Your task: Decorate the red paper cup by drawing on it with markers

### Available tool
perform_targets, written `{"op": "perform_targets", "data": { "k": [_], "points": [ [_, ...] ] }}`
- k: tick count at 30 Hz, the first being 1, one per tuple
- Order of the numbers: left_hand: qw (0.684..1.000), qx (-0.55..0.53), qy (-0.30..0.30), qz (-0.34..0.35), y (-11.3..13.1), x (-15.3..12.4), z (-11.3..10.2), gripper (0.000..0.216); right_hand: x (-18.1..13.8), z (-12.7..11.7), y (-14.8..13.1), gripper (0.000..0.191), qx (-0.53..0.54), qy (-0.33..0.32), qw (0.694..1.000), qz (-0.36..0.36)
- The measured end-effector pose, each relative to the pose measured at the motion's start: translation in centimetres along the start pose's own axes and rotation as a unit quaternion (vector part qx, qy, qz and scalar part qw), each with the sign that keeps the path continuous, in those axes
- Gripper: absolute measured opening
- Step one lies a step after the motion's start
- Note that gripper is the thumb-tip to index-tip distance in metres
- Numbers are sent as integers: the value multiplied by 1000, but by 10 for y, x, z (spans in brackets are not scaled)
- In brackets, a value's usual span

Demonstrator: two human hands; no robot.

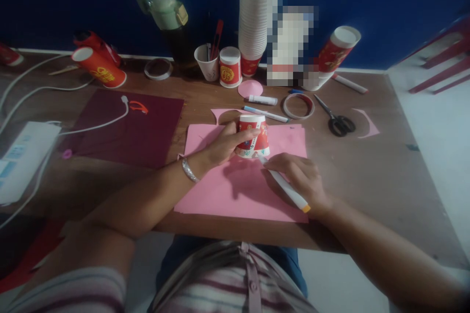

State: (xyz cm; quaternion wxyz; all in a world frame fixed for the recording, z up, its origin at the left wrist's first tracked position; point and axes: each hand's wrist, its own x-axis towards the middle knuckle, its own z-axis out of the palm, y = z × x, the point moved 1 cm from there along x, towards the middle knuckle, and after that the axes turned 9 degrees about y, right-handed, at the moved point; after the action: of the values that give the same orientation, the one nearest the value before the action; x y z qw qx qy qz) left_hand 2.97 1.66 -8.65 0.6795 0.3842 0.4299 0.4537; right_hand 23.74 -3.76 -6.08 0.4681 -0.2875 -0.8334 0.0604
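Observation:
An upside-down red and white paper cup (252, 145) stands over the pink paper (235, 195). Around its left side my left hand (228, 143) is closed, the thumb lying across the front. A white marker pen (285, 187) with an orange-yellow end is gripped in my right hand (299, 176), its tip at the cup's lower rim. I cannot tell whether the tip touches the cup. Just behind the cup lie a light blue pen (266, 114), a white capped tube (263, 100) and a cut pink paper scrap (220, 113).
Black-handled scissors (340, 123) and a tape roll (298, 106) lie to the right. Along the wall stand a tall cup stack (257, 19), a pen cup (207, 62) and a bottle (172, 34). A dark red sheet (135, 132) and a power strip (29, 161) with cables occupy the left.

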Motion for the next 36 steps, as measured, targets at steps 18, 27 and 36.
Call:
{"op": "perform_targets", "data": {
  "k": [18, 27, 36],
  "points": [
    [1000, 4, -1, -4, -5, 3, -4, 49, 4, -2, -3, 15, 4, -35, 999, 1],
    [1000, 19, 6, -2, 1, 0, -1, 43, 3, 0, -1, 18, -1, 4, 1000, -12],
    [1000, 18, 3, -12, -1, 0, -3, 49, 2, -1, -1, 16, 7, -14, 1000, 8]
  ]
}}
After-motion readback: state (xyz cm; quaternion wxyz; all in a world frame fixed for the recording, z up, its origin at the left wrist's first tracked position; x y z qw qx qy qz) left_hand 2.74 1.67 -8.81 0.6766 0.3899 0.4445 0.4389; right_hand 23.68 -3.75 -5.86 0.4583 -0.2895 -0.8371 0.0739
